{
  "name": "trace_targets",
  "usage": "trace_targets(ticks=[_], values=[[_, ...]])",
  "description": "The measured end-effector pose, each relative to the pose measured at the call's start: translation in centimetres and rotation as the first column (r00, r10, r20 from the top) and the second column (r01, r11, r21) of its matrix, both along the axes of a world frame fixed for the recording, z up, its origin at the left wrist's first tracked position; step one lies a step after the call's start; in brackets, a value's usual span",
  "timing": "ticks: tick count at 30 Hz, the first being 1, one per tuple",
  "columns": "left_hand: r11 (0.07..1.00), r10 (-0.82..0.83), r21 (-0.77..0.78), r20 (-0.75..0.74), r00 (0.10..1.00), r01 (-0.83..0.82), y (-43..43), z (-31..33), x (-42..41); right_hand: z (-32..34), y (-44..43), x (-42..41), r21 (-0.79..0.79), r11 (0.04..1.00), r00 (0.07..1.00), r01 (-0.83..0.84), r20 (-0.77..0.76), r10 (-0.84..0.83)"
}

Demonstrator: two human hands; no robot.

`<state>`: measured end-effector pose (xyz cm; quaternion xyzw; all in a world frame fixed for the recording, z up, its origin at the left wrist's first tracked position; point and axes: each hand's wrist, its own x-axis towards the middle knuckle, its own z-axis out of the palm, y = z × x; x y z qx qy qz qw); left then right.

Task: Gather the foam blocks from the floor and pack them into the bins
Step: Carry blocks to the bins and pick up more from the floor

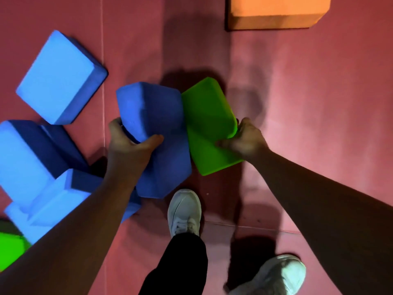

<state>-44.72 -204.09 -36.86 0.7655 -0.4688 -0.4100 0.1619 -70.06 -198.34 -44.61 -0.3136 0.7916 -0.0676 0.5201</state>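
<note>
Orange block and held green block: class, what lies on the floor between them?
Head view: between the orange block and the green block lies only bare red floor mat.

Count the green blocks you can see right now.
2. One green block is held in the right hand, touching the blue block in the left hand. Another green block sits at the lower-left edge, partly hidden; more may lie out of view.

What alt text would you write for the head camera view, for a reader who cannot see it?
A person's left hand grips a dark blue foam block and the right hand a green foam block, the two blocks side by side above a red padded floor. More blue foam blocks lie at left, an orange foam block ahead.
</note>
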Motion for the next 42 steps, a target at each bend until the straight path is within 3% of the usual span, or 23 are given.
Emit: trace_targets(ticks=[5,10,19,26,33,42], values=[[0.993,0.115,0.012,0.045,0.992,-0.115,-1.4,5.0,-0.3,7.8,-0.9,-0.1,-0.085,0.995,0.992,0.057,-0.104,-0.066],[0.990,0.134,0.029,0.037,0.990,-0.135,-5.7,14.7,-1.0,21.4,-4.5,-3.4,-0.175,0.983,0.973,0.065,-0.210,-0.101],[0.998,0.016,-0.060,-0.012,1.000,-0.017,-15.4,42.1,-5.2,52.4,-12.4,-7.7,-0.312,0.949,0.925,-0.036,-0.371,-0.087],[0.984,-0.029,-0.177,-0.109,0.994,0.009,-16.8,63.3,-5.7,72.9,-11.4,-8.2,-0.412,0.909,0.884,-0.060,-0.445,-0.144],[0.962,0.055,-0.266,-0.043,0.998,-0.065,-9.8,73.2,-6.1,80.3,-8.1,-9.3,-0.493,0.867,0.919,-0.075,-0.372,-0.132],[0.887,0.339,-0.300,-0.090,0.936,-0.350,4.3,76.6,-11.3,81.6,-1.1,-14.7,-0.513,0.810,0.924,-0.285,-0.372,0.089]])
